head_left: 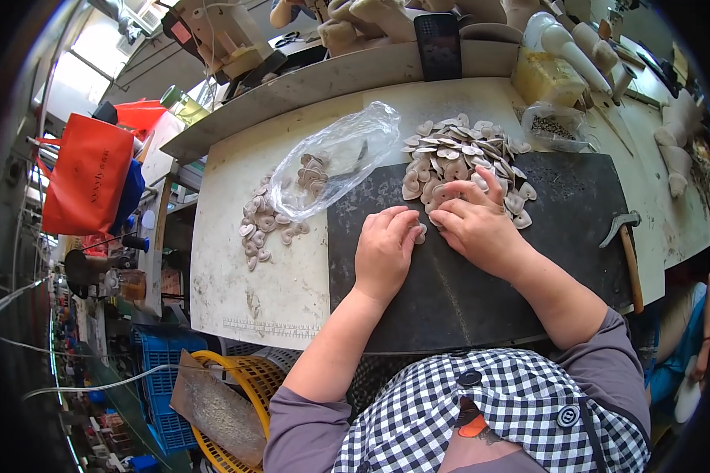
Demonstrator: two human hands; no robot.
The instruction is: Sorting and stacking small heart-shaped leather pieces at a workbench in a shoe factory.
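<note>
My left hand (386, 248) is closed, thumb against fingers, on a small beige heart-shaped piece (420, 234) just above the black mat (481, 307). Close beside it, my right hand (481, 229) is bent at the near edge of a heap of similar heart-shaped pieces (450, 146). Its thumb and some fingers come together in a pinch, with other fingers raised; whatever lies between them is hidden. Left of the mat, smaller heart-shaped pieces (260, 221) are scattered beside a clear plastic bag (347, 162) with more pieces in it.
A hammer (627, 260) lies at the mat's right edge. Behind the heap are a bag of small metal bits (556, 126), a yellowish block (548, 79) and a dark phone (439, 47) leaning on the raised ledge (315, 72). A yellow basket (272, 386) stands below the table's left front.
</note>
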